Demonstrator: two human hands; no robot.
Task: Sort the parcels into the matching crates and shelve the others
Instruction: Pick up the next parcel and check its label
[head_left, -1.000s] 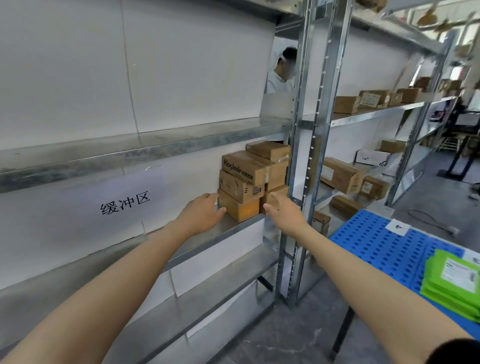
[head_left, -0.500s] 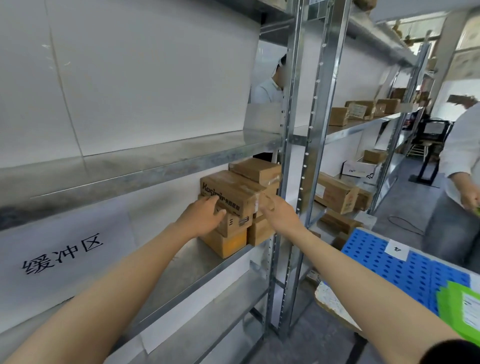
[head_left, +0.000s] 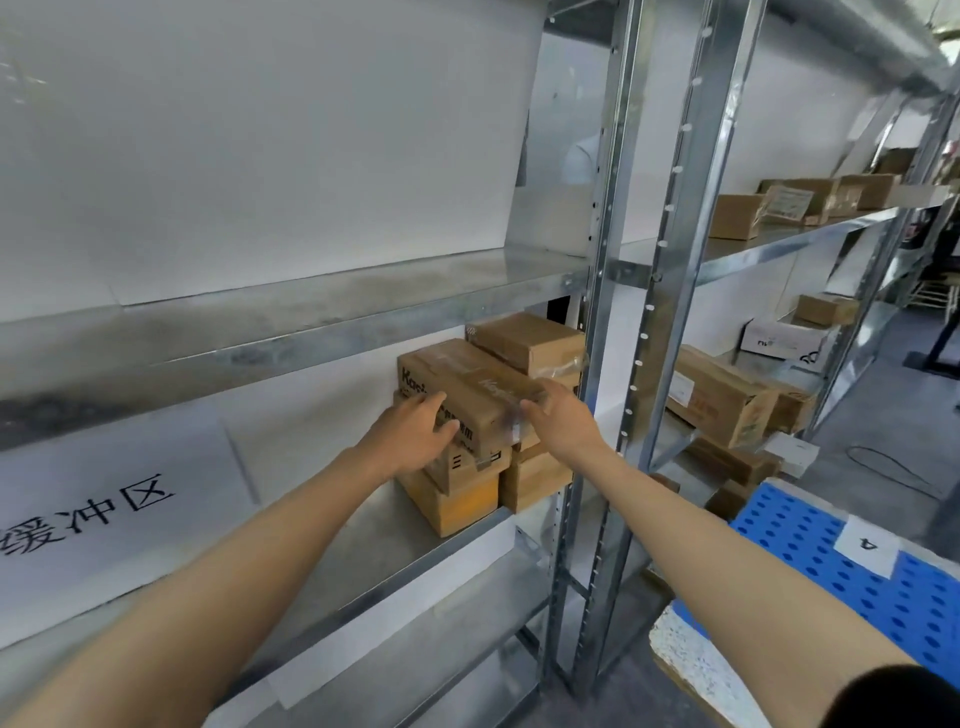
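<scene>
Mid-frame, the top box (head_left: 467, 387) on the shelf (head_left: 363, 551) is gripped by the left hand (head_left: 410, 436) and touched by the right hand (head_left: 561, 423), whose blurred grip cannot be told, likely to square it.

The metal shelf (head_left: 358, 551) bears a yellowish box (head_left: 457, 506) touching a brown box (head_left: 537, 478) at its right end.

The printed carton (head_left: 467, 387) sits between my left hand (head_left: 410, 436) and right hand (head_left: 563, 422), atop a stack of cartons (head_left: 457, 506) on the shelf (head_left: 374, 540) below my left wrist. Left of my left hand a paper sign (head_left: 88, 514) hangs on the back panel. Right of my right hand stand the rack posts (head_left: 605, 291), with more cartons (head_left: 722, 397) beyond them and a perforated pallet (head_left: 810, 551) beside that forearm.
</scene>
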